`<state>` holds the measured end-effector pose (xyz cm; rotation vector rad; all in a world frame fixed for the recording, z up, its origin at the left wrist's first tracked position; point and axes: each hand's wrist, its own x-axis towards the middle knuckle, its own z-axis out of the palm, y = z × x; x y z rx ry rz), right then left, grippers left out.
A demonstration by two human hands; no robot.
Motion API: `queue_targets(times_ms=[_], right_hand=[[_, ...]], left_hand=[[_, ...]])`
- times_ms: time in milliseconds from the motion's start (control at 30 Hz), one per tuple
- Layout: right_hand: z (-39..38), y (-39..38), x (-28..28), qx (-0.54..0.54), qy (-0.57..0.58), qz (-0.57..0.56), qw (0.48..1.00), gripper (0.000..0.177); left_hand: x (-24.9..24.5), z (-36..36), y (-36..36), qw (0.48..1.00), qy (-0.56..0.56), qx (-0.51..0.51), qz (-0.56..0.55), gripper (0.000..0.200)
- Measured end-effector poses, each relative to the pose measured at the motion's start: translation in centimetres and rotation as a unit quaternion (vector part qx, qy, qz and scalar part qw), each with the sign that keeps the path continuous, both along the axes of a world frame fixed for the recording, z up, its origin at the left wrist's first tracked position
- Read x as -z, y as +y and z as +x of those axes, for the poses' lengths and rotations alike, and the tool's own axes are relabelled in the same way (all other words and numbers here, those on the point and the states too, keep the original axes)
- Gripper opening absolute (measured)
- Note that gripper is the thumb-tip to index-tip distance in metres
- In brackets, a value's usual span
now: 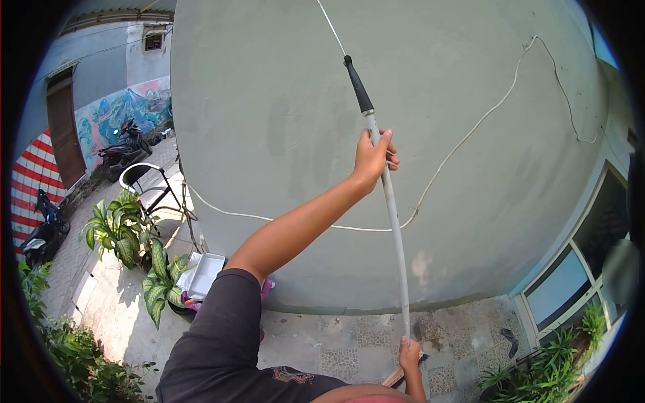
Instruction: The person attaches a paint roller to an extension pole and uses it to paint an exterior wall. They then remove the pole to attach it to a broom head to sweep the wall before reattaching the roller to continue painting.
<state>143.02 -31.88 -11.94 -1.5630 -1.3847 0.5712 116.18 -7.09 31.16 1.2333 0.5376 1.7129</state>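
Nearest, the right hand has its fingers curled round the low end of the pale pole; the left hand holds it near its black grip, fingers wrapped round; the pole stands slightly tilted before the grey wall, a thin rod rising from the grip; below lies paving with pebbled patches, potted greenery at near right; a white cable loops across the wall; at left are a chair, then motorbikes and a painted mural at far left.
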Motion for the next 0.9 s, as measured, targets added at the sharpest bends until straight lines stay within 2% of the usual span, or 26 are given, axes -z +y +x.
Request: queue_targets(times_ms=[67, 167, 367, 500, 567, 633, 733, 800, 833, 900], right_hand=[[-0.6, 0.9, -0.6, -0.010, 0.003, -0.015, 1.000, 0.058], [-0.9, 1.5, 0.8, -0.016, -0.001, -0.020, 1.000, 0.057], [0.2, -0.2, 1.6, -0.009, 0.011, -0.059, 0.998, 0.052], [-2.2, 3.5, -4.8, -0.027, -0.006, -0.036, 0.999, 0.052], [-3.7, 5.1, -7.0, -0.039, 0.006, -0.007, 0.999, 0.058], [-4.2, 5.8, -7.6, -0.035, -0.002, 0.002, 0.999, 0.060], [-3.1, 3.3, -3.2, -0.020, 0.000, -0.034, 0.999, 0.052], [-1.1, 0.5, 2.4, 0.004, -0.043, -0.043, 0.998, 0.047], [0.3, -1.2, 5.7, 0.013, -0.021, -0.050, 0.998, 0.050], [1.2, -1.6, 7.2, 0.018, -0.002, -0.055, 0.998, 0.052]], left_hand=[[3.5, 1.5, -1.6, 0.996, -0.011, 0.075, -0.041, 0.030], [5.9, 1.9, 0.4, 0.992, -0.012, 0.118, -0.040, 0.030], [7.3, 3.0, -0.2, 0.992, 0.009, 0.113, -0.056, 0.031], [0.9, 0.2, 1.8, 0.996, -0.002, 0.082, -0.026, 0.030], [-2.5, -1.4, 2.3, 0.997, -0.007, 0.074, 0.000, 0.029], [-2.9, -1.7, 2.5, 0.998, -0.012, 0.062, 0.013, 0.029], [3.0, -0.1, 2.4, 0.997, 0.017, 0.074, -0.032, 0.028], [8.8, 1.7, 0.8, 0.993, 0.049, 0.085, -0.072, 0.026], [10.6, 2.4, 0.0, 0.989, 0.069, 0.090, -0.095, 0.026], [11.0, 2.9, -1.2, 0.988, 0.070, 0.095, -0.103, 0.026]])
